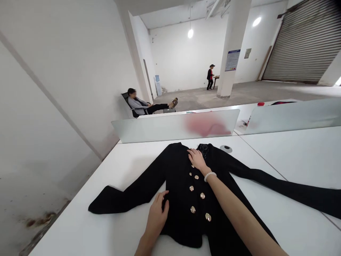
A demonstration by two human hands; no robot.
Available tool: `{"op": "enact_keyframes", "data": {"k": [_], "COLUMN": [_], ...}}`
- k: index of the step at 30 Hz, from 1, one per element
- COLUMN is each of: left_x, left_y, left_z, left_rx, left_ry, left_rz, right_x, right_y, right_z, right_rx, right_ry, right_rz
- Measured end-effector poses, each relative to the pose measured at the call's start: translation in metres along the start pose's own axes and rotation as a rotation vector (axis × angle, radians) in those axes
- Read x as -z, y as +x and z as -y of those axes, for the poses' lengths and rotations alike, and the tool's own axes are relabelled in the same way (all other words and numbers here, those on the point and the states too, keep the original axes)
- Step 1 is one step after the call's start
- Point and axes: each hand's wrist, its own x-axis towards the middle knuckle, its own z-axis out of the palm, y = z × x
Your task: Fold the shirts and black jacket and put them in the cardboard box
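Note:
A black jacket with two rows of gold buttons lies face up on the white table, both sleeves spread out to the sides. My left hand rests flat on the jacket's left edge near the waist, fingers stretched out. My right hand lies flat on the chest just below the collar, fingers apart, with a white bead bracelet at the wrist. Neither hand grips anything.
Frosted glass dividers stand along the table's far edge, with a round cable grommet in front of them. A wall runs along the left. One person sits in a chair beyond the divider; another stands far back by a pillar.

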Motion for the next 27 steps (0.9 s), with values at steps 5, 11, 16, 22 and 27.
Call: {"op": "enact_keyframes", "data": {"k": [5, 11, 16, 22, 27], "left_x": [0.002, -0.001, 0.014, 0.066, 0.093], "left_y": [0.004, 0.002, 0.001, 0.017, 0.036], "left_z": [0.003, 0.005, 0.010, 0.030, 0.049], "left_rx": [0.051, -0.016, 0.029, 0.347, 0.605], "left_ry": [-0.051, -0.001, 0.049, 0.364, 0.453], "left_rz": [-0.008, -0.070, -0.149, -0.230, -0.110], "right_x": [0.021, 0.067, 0.115, 0.121, 0.109], "right_y": [-0.008, -0.040, -0.151, -0.282, -0.305], "right_z": [0.012, 0.036, 0.058, 0.066, 0.075], "right_rx": [-0.015, 0.118, 0.447, 0.246, 0.146], "right_ry": [-0.019, -0.032, -0.017, 0.003, -0.004], "right_rz": [-0.004, 0.117, 0.247, 0.136, 0.119]}}
